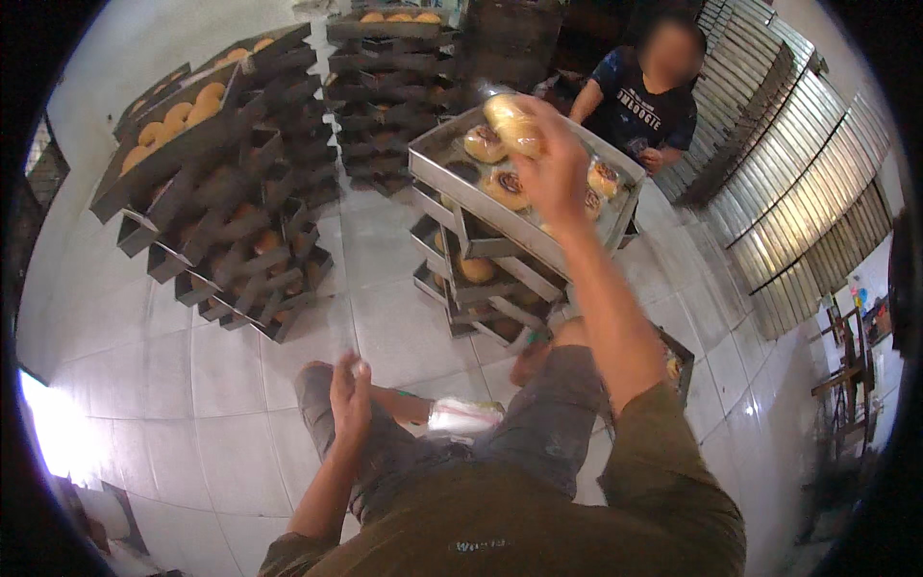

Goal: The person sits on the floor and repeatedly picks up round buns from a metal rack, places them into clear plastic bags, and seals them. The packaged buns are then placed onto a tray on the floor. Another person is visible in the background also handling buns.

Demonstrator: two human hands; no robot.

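My right hand (556,159) reaches forward and grips a golden bun (514,123) that looks glossy, as if wrapped in clear plastic. Directly beneath is a metal tray (437,171) on top of a stack. Several buns with dark toppings lie in it, among them one bun (507,188) just below my hand. By my left knee, my left hand (350,402) is raised with nothing visible in it, its fingers apart from the thumb and slightly blurred. Between my thighs rests a white bundle (464,415), seemingly plastic bags with a pinkish edge.
Tall stacks of dark trays (216,207) with round buns (178,123) stand at the left. Another tray stack (389,101) is at the back. A person (649,101) sits beyond my tray. Corrugated metal sheets (784,183) line the right side, near a wooden rack (848,370).
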